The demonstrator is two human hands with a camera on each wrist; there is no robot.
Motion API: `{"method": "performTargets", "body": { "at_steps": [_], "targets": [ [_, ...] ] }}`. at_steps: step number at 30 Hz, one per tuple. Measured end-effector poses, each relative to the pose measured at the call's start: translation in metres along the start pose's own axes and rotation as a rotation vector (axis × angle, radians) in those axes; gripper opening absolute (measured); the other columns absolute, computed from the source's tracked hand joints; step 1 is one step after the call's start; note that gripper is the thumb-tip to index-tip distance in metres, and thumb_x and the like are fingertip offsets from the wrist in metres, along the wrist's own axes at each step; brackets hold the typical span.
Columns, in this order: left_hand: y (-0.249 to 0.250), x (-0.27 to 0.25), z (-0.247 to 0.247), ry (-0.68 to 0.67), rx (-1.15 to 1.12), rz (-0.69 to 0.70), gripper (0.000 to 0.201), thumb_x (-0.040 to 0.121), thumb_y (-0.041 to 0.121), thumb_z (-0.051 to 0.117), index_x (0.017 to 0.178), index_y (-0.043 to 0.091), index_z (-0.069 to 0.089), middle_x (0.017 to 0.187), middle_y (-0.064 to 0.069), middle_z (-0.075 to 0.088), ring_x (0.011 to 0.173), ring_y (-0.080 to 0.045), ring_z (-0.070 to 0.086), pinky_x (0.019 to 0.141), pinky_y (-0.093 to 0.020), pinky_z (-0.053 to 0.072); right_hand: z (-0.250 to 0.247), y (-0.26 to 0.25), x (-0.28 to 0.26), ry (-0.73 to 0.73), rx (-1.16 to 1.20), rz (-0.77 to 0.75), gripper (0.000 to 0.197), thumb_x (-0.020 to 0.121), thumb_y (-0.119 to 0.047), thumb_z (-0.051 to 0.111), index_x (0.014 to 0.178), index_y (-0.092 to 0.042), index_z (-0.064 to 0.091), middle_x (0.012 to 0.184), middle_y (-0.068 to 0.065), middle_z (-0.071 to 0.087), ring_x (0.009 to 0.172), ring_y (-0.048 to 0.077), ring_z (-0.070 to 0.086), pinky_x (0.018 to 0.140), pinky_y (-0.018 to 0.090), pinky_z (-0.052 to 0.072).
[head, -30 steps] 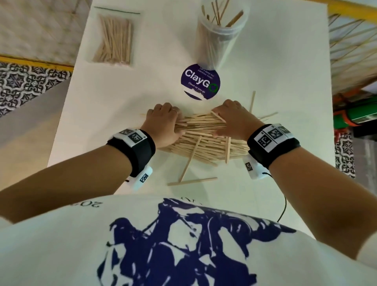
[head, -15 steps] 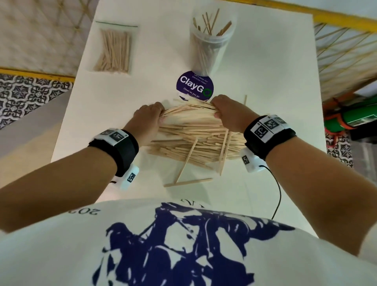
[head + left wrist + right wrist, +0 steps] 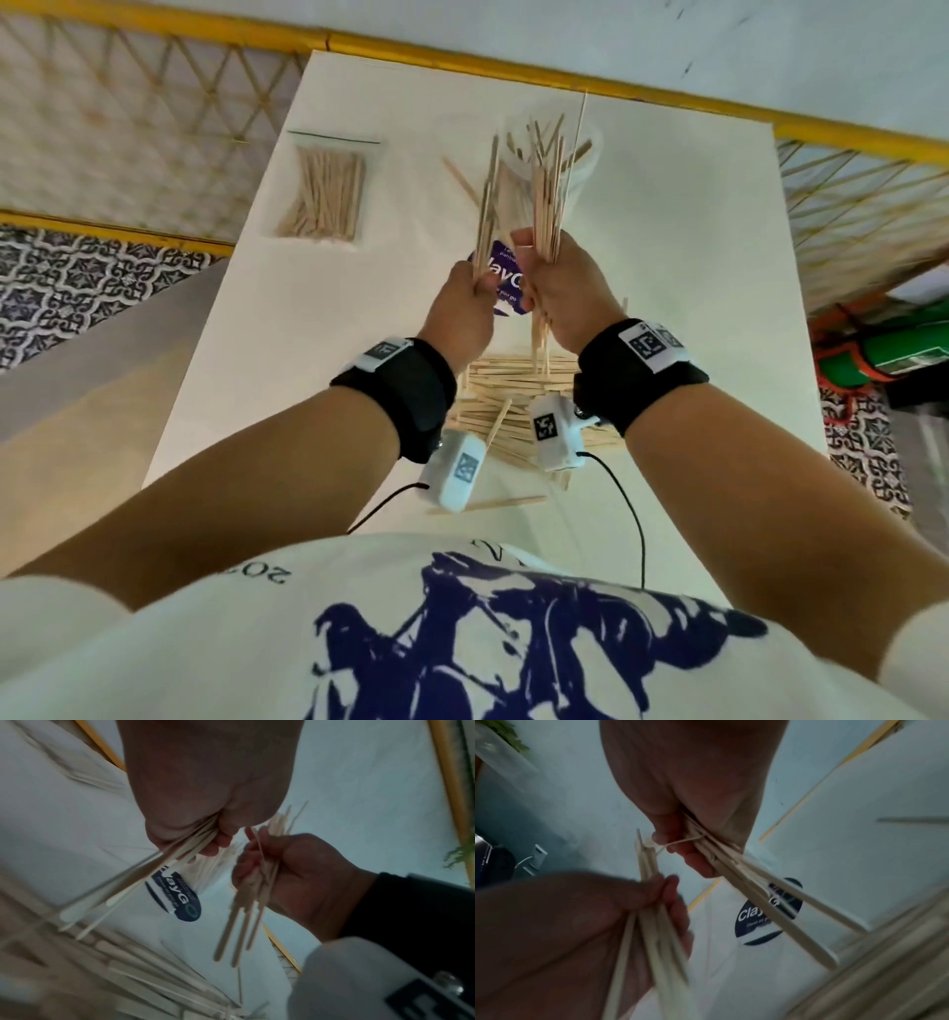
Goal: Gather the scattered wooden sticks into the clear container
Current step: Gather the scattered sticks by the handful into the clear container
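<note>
both hands clenched on stick bundles
left hand [image 3: 464, 303] and right hand [image 3: 567, 295] grasp thin pale wooden sticks [image 3: 547, 205]: light, stiff, slippery; hold mid-length.

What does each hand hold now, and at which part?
Each hand, left hand and right hand, grips its own bunch of wooden sticks near the middle.

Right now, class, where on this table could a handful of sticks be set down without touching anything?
Bare table lies right of the clear container, and between the bagged sticks and the left edge. The middle is crowded: the stick pile and both hands.
</note>
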State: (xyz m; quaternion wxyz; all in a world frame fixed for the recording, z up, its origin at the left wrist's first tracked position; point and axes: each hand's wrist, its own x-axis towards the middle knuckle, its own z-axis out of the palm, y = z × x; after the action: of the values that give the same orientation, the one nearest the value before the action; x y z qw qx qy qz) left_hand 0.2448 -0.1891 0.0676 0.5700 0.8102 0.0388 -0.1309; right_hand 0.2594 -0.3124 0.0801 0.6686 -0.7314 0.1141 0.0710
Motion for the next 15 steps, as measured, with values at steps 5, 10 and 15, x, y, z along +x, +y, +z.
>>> {"method": "performTargets", "body": {
  "at_steps": [5, 10, 15],
  "targets": [
    [0.012, 0.002, 0.012, -0.022, -0.043, 0.025, 0.014, 0.095, 0.020, 0.038, 0.097, 0.009, 0.047, 0.081, 0.002, 0.055, 0.067, -0.007, 0.052, 0.059, -0.019, 0.041, 0.016, 0.010, -0.003, -0.001, 0.009, -0.005, 0.023, 0.092, -0.033, 0.057, 0.095, -0.011, 0.060, 0.074, 0.004, 0.063, 0.066, 0.019, 0.059, 0.059, 0.033, 0.048],
    [0.011, -0.003, 0.015, -0.121, -0.184, -0.026, 0.029, 0.096, 0.011, 0.038, 0.121, 0.002, 0.052, 0.104, 0.000, 0.054, 0.092, -0.011, 0.052, 0.078, -0.018, 0.041, 0.025, 0.012, 0.000, 0.146, -0.027, 0.011, 0.019, 0.078, -0.034, 0.074, 0.073, -0.020, 0.063, 0.074, 0.003, 0.068, 0.073, 0.021, 0.068, 0.073, 0.039, 0.056],
    [0.003, 0.001, -0.003, -0.264, 0.020, 0.009, 0.012, 0.095, 0.020, 0.046, 0.091, 0.018, 0.057, 0.084, 0.004, 0.061, 0.076, -0.009, 0.057, 0.072, -0.028, 0.045, 0.018, 0.009, 0.007, 0.208, -0.184, 0.048, 0.021, 0.092, -0.041, 0.056, 0.085, -0.020, 0.057, 0.072, -0.007, 0.059, 0.069, 0.015, 0.058, 0.072, 0.038, 0.052]
  ]
}}
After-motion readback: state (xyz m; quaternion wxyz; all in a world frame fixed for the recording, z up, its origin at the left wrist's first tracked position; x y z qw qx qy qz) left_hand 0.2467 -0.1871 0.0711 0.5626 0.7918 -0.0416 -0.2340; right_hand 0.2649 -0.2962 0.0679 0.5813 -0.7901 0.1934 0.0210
